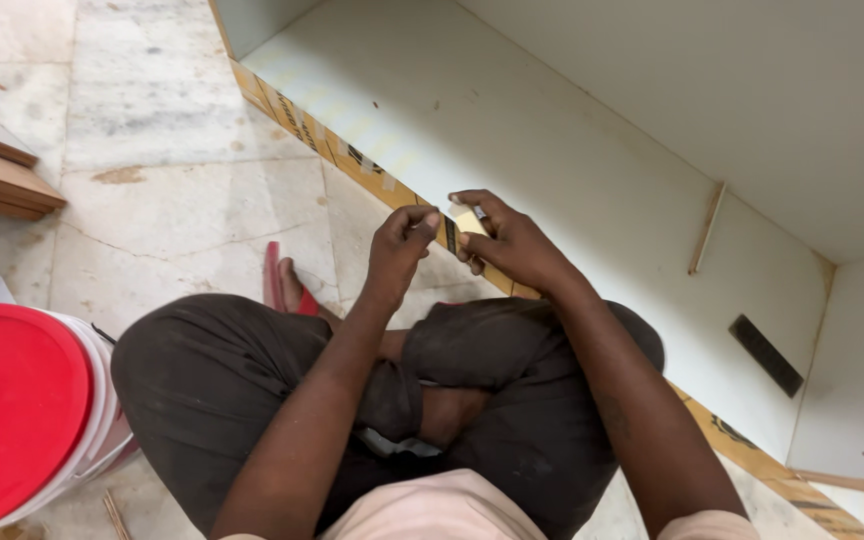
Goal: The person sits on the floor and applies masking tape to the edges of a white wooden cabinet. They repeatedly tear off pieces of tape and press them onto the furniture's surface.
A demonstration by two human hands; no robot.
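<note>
Masking tape (452,233) pinched between left hand (399,245), right hand (512,245).

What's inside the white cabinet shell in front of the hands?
Inside the white cabinet shell: a thin wooden strip and a dark flat bar lie on the panel. Both hands hide part of the taped front edge.

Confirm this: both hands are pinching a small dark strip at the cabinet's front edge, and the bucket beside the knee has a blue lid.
Not quite. The head view shows the bucket's lid is red, not blue. The left hand and right hand do pinch the small dark strip at the cabinet's front edge.
</note>
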